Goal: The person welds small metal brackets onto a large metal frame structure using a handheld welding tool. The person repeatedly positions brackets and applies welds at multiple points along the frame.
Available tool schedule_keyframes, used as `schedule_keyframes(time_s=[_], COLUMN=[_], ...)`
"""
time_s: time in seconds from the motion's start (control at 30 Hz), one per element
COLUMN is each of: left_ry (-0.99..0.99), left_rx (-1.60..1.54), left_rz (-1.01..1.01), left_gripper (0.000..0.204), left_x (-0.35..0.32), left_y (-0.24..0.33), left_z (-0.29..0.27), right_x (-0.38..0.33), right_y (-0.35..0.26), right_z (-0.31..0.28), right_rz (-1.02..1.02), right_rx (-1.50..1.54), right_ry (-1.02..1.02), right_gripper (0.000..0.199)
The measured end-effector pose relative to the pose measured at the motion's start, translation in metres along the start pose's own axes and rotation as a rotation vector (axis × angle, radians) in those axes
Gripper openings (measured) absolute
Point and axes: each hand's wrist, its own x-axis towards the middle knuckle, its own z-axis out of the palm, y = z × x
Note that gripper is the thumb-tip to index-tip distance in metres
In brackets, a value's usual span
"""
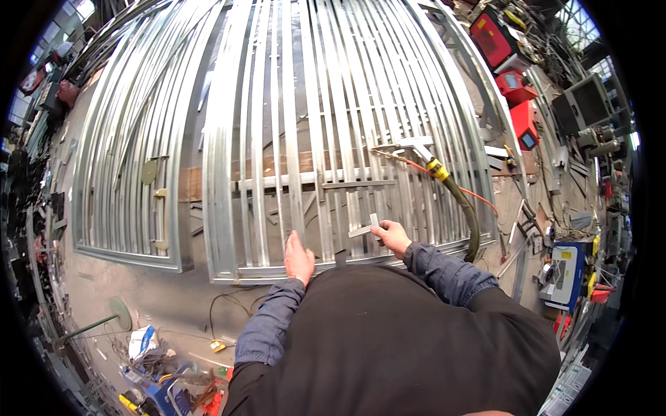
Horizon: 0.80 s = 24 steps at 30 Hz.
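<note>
My right hand [394, 238] pinches short, pale metal pieces [360, 231] above the lower part of a large silver metal frame [222, 258]. The pieces meet at an angle, one pointing left and one pointing away from me; I cannot tell whether they are joined. To the left, my left hand [299, 259] lies with its fingers stretched out over the frame's long parallel bars, near its front edge. It holds nothing. Beyond my right hand, a welding gun [416, 144] with a yellow collar and dark hose rests on the bars. A flat metal strip [359, 184] lies across several bars.
A second barred metal frame [128, 255] lies to the left. Red machines [526, 125] stand at the right, with a blue-and-white machine [565, 276] nearer. An orange cable [479, 197] trails beside the hose. A round-based green stand [120, 314] and a blue container [164, 395] are at lower left.
</note>
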Motion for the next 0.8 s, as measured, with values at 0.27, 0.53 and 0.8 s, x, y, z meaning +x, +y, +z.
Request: schedule_keyframes(time_s=[0.27,0.53,0.8], left_ry=[-0.074,0.099,0.150], left_rx=[-0.043,-0.098,0.092], left_rz=[0.497,-0.062,-0.082], left_gripper=[0.056,0.042,0.041], left_x=[-0.001,0.017,0.064], left_y=[0.039,-0.008,-0.002], left_z=[-0.059,-0.046,-0.033], right_x=[-0.006,0.005,-0.013], right_y=[-0.072,-0.083,-0.005], right_z=[0.104,0.120,0.060], right_rz=[-0.296,-0.269,-0.200], right_rx=[-0.384,-0.285,-0.383], right_ry=[-0.396,-0.298,-0.136], right_gripper=[0.043,0.049,0.042])
